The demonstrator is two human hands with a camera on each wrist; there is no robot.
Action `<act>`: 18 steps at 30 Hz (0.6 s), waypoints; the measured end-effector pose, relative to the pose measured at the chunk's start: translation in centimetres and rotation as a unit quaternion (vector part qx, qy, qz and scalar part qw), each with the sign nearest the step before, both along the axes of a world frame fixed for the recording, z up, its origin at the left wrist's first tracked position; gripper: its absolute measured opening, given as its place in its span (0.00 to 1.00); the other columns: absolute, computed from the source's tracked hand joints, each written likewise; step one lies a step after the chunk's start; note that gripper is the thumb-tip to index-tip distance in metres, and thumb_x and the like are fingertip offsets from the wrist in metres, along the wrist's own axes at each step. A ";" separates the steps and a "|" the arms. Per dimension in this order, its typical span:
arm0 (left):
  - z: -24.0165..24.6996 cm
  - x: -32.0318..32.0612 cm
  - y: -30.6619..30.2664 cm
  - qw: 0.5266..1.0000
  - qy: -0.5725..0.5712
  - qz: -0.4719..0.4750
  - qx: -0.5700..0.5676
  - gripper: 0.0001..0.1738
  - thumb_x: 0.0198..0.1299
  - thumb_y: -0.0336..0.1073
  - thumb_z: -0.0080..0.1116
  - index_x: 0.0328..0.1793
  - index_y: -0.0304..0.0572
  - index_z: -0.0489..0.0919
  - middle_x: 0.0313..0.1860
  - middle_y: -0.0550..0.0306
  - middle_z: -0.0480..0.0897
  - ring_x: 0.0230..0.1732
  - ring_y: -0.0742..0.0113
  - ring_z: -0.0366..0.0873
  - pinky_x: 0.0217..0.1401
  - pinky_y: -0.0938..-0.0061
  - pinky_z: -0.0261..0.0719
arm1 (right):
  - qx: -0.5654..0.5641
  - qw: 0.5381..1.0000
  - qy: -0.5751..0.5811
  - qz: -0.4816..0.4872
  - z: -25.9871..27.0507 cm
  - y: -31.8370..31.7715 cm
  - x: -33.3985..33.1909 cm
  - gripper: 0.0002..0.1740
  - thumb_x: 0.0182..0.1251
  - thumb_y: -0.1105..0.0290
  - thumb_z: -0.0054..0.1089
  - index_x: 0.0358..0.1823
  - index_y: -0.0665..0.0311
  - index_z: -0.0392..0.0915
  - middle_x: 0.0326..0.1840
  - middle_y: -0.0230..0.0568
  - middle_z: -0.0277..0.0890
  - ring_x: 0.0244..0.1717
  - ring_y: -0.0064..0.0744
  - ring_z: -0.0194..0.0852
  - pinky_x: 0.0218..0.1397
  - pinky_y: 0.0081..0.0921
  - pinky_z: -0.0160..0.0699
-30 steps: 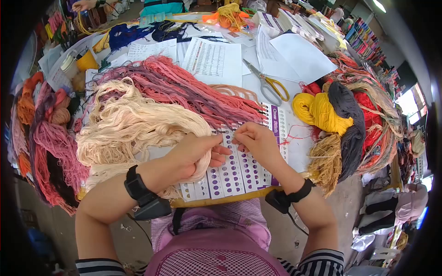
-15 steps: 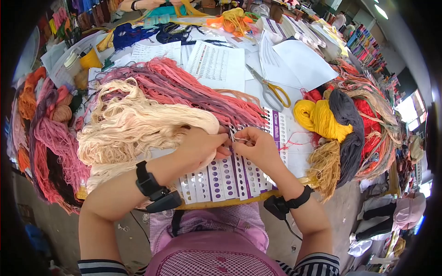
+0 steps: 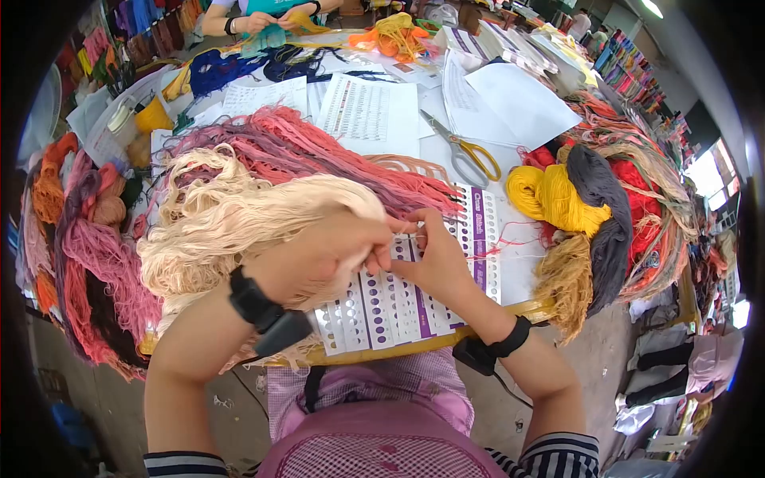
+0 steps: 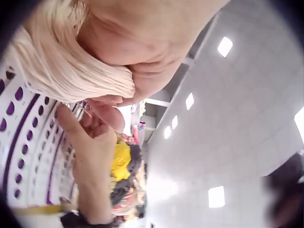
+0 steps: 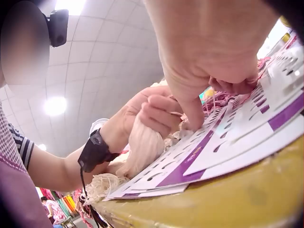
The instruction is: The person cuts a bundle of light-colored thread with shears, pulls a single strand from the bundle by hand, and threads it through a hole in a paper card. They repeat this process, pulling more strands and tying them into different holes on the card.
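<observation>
The left hand (image 3: pixel 331 247) grips the front end of a cream yarn hank (image 3: pixel 263 207), its strands looped round the palm and fingers in the left wrist view. Close against it, the right hand (image 3: pixel 437 259) has thumb and fingers bent at the fingertips of the left; whether it pinches a strand cannot be made out. Under both hands lie white and purple cards (image 3: pixel 374 311) with rows of punched holes. In the right wrist view the right hand (image 5: pixel 213 57) is just above the cards (image 5: pixel 228 142). Pink and mauve yarn (image 3: pixel 319 155) lies beyond the hands.
Scissors with yellow and grey handles (image 3: pixel 470 155) lie behind the cards, near printed sheets (image 3: pixel 370 111). Yellow yarn (image 3: pixel 558 195), dark grey yarn (image 3: pixel 602 199) and tan yarn (image 3: pixel 570 275) are at the right. Another person's hands (image 3: pixel 255 22) hold yarn across the table.
The left hand has turned over, back upward, and its part of the cream hank has shifted with it. The right hand stays close by. Across the table, the other person has come further into view.
</observation>
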State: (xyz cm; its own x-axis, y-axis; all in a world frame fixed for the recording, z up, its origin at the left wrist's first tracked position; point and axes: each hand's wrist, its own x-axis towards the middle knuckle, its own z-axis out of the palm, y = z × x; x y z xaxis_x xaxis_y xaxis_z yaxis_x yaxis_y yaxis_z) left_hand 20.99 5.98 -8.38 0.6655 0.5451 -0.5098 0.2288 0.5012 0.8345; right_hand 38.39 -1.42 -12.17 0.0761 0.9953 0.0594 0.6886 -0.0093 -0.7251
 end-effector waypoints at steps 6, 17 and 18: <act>-1.7 -1.1 1.6 0.971 0.036 -0.062 0.230 0.15 0.57 0.38 0.65 0.48 0.39 0.81 0.26 0.65 0.79 0.26 0.77 0.73 0.27 0.80 0.73 | -0.066 0.997 -0.026 0.012 0.6 0.4 0.1 0.35 0.43 0.64 0.72 0.53 0.66 0.66 0.39 0.44 0.78 0.40 0.39 0.80 0.43 0.33 0.77; 2.3 -24.1 13.5 0.826 -0.167 0.523 0.131 0.14 0.62 0.34 0.60 0.51 0.38 0.75 0.41 0.49 0.77 0.43 0.56 0.79 0.45 0.63 0.86 | -0.041 0.998 -0.047 0.002 0.1 0.1 -0.2 0.32 0.46 0.64 0.70 0.53 0.65 0.67 0.34 0.38 0.76 0.36 0.37 0.78 0.41 0.31 0.76; 2.0 -23.4 12.3 0.838 -0.164 0.496 0.160 0.14 0.62 0.36 0.60 0.52 0.38 0.75 0.44 0.49 0.77 0.43 0.56 0.79 0.44 0.64 0.85 | -0.040 0.998 -0.044 0.016 0.0 0.0 0.0 0.31 0.47 0.64 0.69 0.53 0.65 0.67 0.35 0.40 0.77 0.37 0.39 0.79 0.43 0.33 0.76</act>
